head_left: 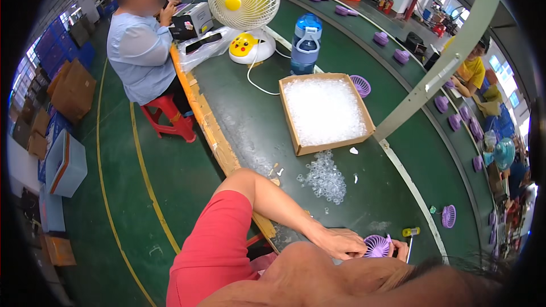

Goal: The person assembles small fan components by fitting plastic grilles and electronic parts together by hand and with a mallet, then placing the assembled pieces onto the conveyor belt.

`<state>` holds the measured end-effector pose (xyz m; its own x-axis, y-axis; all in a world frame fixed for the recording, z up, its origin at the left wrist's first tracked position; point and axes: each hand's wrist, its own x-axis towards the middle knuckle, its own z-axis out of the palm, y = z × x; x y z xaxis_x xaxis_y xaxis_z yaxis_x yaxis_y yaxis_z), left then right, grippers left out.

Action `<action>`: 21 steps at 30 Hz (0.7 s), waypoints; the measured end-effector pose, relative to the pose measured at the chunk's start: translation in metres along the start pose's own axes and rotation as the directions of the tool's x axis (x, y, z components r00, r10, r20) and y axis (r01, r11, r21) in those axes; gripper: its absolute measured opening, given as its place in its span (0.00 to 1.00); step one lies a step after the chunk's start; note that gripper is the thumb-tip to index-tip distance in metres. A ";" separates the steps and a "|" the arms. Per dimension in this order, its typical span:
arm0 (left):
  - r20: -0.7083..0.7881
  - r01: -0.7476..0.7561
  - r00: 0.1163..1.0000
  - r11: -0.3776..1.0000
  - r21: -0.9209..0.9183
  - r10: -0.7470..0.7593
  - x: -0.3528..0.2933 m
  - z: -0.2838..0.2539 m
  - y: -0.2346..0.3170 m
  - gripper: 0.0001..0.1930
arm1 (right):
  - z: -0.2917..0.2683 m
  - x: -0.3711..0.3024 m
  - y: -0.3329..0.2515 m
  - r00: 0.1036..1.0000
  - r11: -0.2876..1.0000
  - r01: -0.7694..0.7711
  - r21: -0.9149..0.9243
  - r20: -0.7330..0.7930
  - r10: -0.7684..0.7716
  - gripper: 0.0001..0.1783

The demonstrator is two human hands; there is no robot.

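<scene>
Low on the bench, a round purple fan part with a ribbed grille (376,246) sits between my two hands. My left hand (342,244) reaches in from the left, its fingers closed on the near left rim of the part. At its right edge, my right hand (400,249) has bent fingers closed against the part; my head and shoulder hide the rest of that hand. A screwdriver with a yellow handle (410,231) is right beside my right hand; whether my fingers touch it I cannot tell. A heap of small clear plastic rings (326,179) lies farther up the bench.
A cardboard box (304,150) full of small clear pieces stands beyond the heap. Behind it are a blue water bottle (306,44) and a white desk fan (243,0). Purple fan parts (449,216) line the green conveyor at right. A co-worker (139,45) sits far left.
</scene>
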<state>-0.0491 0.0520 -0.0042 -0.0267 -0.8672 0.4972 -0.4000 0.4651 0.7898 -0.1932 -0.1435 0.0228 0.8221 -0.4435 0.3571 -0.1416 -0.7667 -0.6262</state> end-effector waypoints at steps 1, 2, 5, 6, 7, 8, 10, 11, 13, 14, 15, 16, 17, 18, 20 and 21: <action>-0.007 0.000 1.000 1.000 -0.005 0.000 0.000 0.000 0.001 0.11 | -0.002 0.001 -0.001 1.000 1.000 0.002 -0.010 0.003 -0.002 0.03; -0.015 0.000 1.000 1.000 -0.010 0.000 0.000 0.000 0.001 0.12 | -0.003 0.000 0.000 1.000 1.000 0.003 -0.021 0.008 -0.003 0.03; 0.047 0.057 0.997 0.998 0.012 -0.057 0.000 -0.001 0.000 0.13 | -0.001 -0.002 0.001 1.000 1.000 -0.005 -0.011 -0.015 0.005 0.03; 0.048 0.056 0.997 0.998 0.009 -0.057 0.001 -0.001 0.001 0.13 | -0.001 -0.002 0.000 1.000 1.000 -0.024 0.002 -0.014 0.024 0.03; 0.040 0.063 0.997 0.998 0.004 -0.063 0.001 -0.002 0.001 0.14 | -0.002 -0.002 0.002 1.000 1.000 -0.026 0.001 -0.011 0.026 0.03; 0.032 0.069 0.997 0.998 0.000 -0.069 0.001 -0.002 0.002 0.15 | -0.001 -0.002 0.005 1.000 1.000 -0.008 0.001 -0.010 0.008 0.03; 0.040 0.078 0.996 0.997 0.007 -0.078 0.002 -0.003 0.001 0.15 | -0.002 -0.002 0.005 1.000 1.000 0.009 0.003 -0.004 -0.009 0.03; 0.050 0.084 0.995 0.996 0.018 -0.085 0.002 -0.002 0.001 0.15 | -0.002 -0.002 0.002 1.000 1.000 -0.003 -0.010 -0.001 0.003 0.03; 0.044 0.079 0.996 0.997 0.019 -0.080 0.001 -0.001 0.000 0.15 | -0.003 -0.001 0.001 1.000 1.000 -0.013 -0.019 0.006 0.013 0.03; 0.042 0.069 0.997 0.997 0.022 -0.070 0.001 -0.001 0.000 0.15 | -0.004 -0.002 0.002 1.000 1.000 -0.011 -0.016 0.007 0.012 0.03; 0.038 0.073 0.997 0.997 0.023 -0.074 0.002 0.001 0.000 0.15 | -0.004 -0.002 0.003 1.000 1.000 -0.009 -0.013 0.008 0.010 0.04; 0.032 0.038 0.999 0.999 0.030 -0.039 0.001 -0.002 -0.001 0.15 | -0.003 0.000 0.001 1.000 0.999 -0.013 -0.042 0.011 0.013 0.03; 0.026 0.002 1.000 0.999 0.037 -0.003 0.001 -0.003 -0.002 0.15 | -0.003 0.000 0.002 1.000 1.000 0.002 -0.025 0.011 -0.002 0.03; 0.026 0.013 1.000 1.000 0.024 -0.014 0.000 -0.001 0.000 0.16 | -0.003 0.000 0.002 1.000 1.000 0.016 -0.009 0.011 -0.016 0.03; 0.044 0.021 0.999 0.999 0.025 -0.022 0.001 0.001 -0.002 0.16 | -0.006 -0.001 -0.004 0.999 1.000 -0.030 -0.003 0.025 0.030 0.02; 0.061 0.026 0.998 0.999 0.024 -0.028 0.002 -0.001 -0.005 0.16 | -0.004 -0.001 -0.005 1.000 1.000 -0.026 0.004 0.007 0.026 0.02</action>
<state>-0.0465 0.0483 -0.0073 -0.0715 -0.8891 0.4521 -0.4224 0.4376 0.7938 -0.1952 -0.1414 0.0282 0.8220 -0.4602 0.3355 -0.1609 -0.7528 -0.6383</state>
